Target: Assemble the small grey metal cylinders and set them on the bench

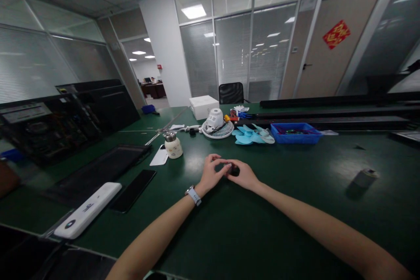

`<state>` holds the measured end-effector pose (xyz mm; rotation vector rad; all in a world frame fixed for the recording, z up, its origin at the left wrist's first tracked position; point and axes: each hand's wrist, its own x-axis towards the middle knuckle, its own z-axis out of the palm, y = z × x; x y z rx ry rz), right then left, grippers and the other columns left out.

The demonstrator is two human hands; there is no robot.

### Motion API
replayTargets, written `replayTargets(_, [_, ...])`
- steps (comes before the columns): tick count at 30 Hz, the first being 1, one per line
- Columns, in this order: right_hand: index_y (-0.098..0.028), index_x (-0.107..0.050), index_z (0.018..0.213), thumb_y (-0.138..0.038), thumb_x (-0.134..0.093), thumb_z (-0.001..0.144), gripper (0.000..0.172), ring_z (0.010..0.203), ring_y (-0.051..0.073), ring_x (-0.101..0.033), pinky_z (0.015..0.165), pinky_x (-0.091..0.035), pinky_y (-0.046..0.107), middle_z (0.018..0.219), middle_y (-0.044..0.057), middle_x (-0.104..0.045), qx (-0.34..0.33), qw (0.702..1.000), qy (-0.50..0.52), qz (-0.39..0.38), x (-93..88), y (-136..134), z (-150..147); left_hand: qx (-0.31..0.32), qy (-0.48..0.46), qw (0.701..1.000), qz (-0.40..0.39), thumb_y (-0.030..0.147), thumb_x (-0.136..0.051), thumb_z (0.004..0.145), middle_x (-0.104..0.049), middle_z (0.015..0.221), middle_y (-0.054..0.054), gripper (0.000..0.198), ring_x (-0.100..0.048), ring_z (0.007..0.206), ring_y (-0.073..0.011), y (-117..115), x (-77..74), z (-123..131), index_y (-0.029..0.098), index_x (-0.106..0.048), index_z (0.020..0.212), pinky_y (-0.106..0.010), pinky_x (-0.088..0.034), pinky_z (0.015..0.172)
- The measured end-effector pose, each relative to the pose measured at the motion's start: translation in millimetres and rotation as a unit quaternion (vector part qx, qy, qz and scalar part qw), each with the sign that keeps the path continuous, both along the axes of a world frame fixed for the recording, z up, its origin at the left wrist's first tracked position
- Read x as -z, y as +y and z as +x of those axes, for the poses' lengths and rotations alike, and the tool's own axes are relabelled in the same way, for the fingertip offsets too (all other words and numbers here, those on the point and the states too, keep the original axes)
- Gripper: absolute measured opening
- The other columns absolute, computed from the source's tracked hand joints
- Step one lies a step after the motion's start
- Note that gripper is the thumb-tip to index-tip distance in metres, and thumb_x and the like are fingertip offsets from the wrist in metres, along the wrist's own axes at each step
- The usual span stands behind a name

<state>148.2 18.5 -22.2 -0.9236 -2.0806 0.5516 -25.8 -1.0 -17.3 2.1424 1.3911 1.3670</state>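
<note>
My left hand, with a watch on its wrist, meets my right hand just above the green tabletop. Thumbs and fingers of both hands curl into a pinch around the same spot. Something small and dark seems to be between the fingertips, too small and covered to name. Closest on the left stands a cream jar-shaped bottle with a metal lid, beside a white card-like sheet. A short grey cylinder stands well to the right of my right hand.
Beyond my hands are a white fan housing on its grille, light-blue fan blades, a blue tray with wires, and a white box. At left lie a black phone, a white oblong device and dark electronics panels.
</note>
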Motion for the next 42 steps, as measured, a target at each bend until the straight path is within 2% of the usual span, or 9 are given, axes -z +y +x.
replayTargets(5, [-0.019,-0.065,0.105,-0.035,-0.068,0.071,0.037,0.08,0.016,-0.059,0.074,-0.048,0.029,0.093,0.004,-0.065,0.007,1.0,0.005,-0.03,2.8,1.0,1.5,-0.021,-0.039,0.999,-0.008,0.042,-0.062,0.081,-0.058,0.1,-0.006,0.023,-0.052,0.102,-0.0191,7.4,-12.3,5.0,0.023,-0.074,0.088,-0.035,-0.041,0.094])
replayTargets(9, [-0.02,-0.064,0.109,-0.037,-0.069,0.072,0.042,0.082,0.015,-0.059,0.075,-0.048,0.028,0.097,0.005,-0.064,-0.001,0.999,0.017,-0.035,1.5,-0.1,2.0,-0.043,0.009,0.999,-0.001,0.043,-0.059,0.083,-0.059,0.102,-0.005,0.025,-0.05,0.102,-0.0193,2.7,-21.5,-18.1,0.029,-0.074,0.097,-0.036,-0.039,0.095])
replayTargets(17, [-0.022,-0.058,0.122,-0.04,-0.068,0.073,0.053,0.088,0.016,-0.06,0.079,-0.049,0.03,0.112,0.006,-0.062,0.005,1.0,0.001,-0.02,-2.8,-5.8,4.3,-0.117,0.189,0.968,-0.115,0.055,-0.06,0.078,-0.053,0.125,-0.004,0.029,-0.037,0.116,-0.0303,1.2,6.9,-52.0,0.041,-0.072,0.099,-0.049,-0.033,0.096])
replayTargets(22, [-0.029,-0.054,0.126,-0.04,-0.062,0.078,0.05,0.103,0.019,-0.058,0.09,-0.044,0.036,0.119,0.003,-0.061,0.022,0.997,-0.059,0.039,-11.0,-15.0,2.3,-0.147,0.152,0.971,-0.108,0.055,-0.051,0.083,-0.053,0.125,-0.005,0.036,-0.038,0.117,-0.029,3.9,7.7,-49.4,0.039,-0.068,0.11,-0.048,-0.033,0.097])
replayTargets(26, [-0.028,-0.059,0.116,-0.039,-0.061,0.077,0.04,0.093,0.02,-0.061,0.086,-0.044,0.037,0.103,0.002,-0.067,0.077,0.986,-0.137,0.05,-24.4,-14.1,16.2,-0.185,0.097,0.973,-0.099,0.046,-0.042,0.09,-0.06,0.107,-0.007,0.039,-0.045,0.108,-0.0245,7.0,6.4,-51.5,0.027,-0.076,0.081,-0.043,-0.034,0.097])
replayTargets(29, [-0.027,-0.061,0.111,-0.044,-0.062,0.075,0.039,0.088,0.021,-0.062,0.085,-0.043,0.037,0.094,0.003,-0.067,0.139,0.967,-0.206,0.057,-32.6,-1.1,58.7,-0.197,0.081,0.971,-0.104,0.041,-0.043,0.089,-0.063,0.098,-0.007,0.043,-0.048,0.102,-0.0238,9.2,6.1,-52.3,0.021,-0.07,0.061,-0.041,-0.036,0.096])
replayTargets(33, [-0.023,-0.061,0.11,-0.047,-0.059,0.075,0.042,0.085,0.023,-0.062,0.081,-0.041,0.036,0.09,0.006,-0.068,0.28,0.908,-0.309,0.044,-39.2,23.1,156.6,-0.199,0.063,0.972,-0.11,0.035,-0.047,0.083,-0.064,0.097,-0.007,0.036,-0.047,0.1,-0.0254,9.9,6.4,-51.1,0.021,-0.068,0.059,-0.041,-0.039,0.093])
replayTargets(38, [-0.016,-0.059,0.111,-0.043,-0.063,0.072,0.048,0.088,0.031,-0.061,0.077,-0.038,0.041,0.09,0.017,-0.066,0.467,0.788,-0.384,-0.118,-53.0,39.4,276.6,-0.195,0.039,0.973,-0.115,0.032,-0.045,0.08,-0.064,0.099,-0.008,0.034,-0.045,0.1,-0.0274,9.7,7.0,-50.2,0.02,-0.067,0.057,-0.043,-0.039,0.092])
replayTargets(42, [-0.01,-0.06,0.105,-0.04,-0.066,0.072,0.045,0.086,0.034,-0.06,0.08,-0.035,0.05,0.087,0.022,-0.063,0.523,0.739,-0.385,-0.18,-62.4,41.8,317.2,-0.197,0.032,0.973,-0.117,0.03,-0.043,0.079,-0.064,0.106,-0.007,0.034,-0.044,0.1,-0.028,9.9,7.2,-50.0,0.02,-0.064,0.054,-0.045,-0.039,0.091])
